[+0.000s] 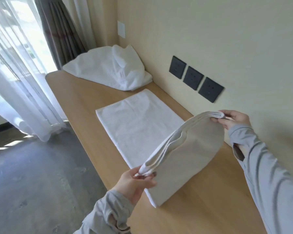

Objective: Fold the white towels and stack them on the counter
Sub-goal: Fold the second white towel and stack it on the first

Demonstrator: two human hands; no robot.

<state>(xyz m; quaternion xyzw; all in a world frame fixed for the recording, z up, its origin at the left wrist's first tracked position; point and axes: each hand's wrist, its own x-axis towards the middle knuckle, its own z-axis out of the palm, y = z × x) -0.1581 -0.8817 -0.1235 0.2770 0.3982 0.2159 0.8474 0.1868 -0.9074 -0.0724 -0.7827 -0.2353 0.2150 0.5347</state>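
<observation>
I hold a white towel (184, 159) folded into several layers, upright above the wooden counter (201, 208). My left hand (134, 183) pinches its near top corner. My right hand (233, 119) pinches the far top corner near the wall. The towel's bottom edge rests on the counter. Behind it a folded white towel (137, 122) lies flat on the counter. A loose heap of unfolded white towels (112, 68) sits at the counter's far end.
Three dark wall sockets (194, 78) and a white switch plate (121, 29) are on the beige wall to the right. Sheer and grey curtains (20, 65) hang at the far left over a grey floor (32, 174).
</observation>
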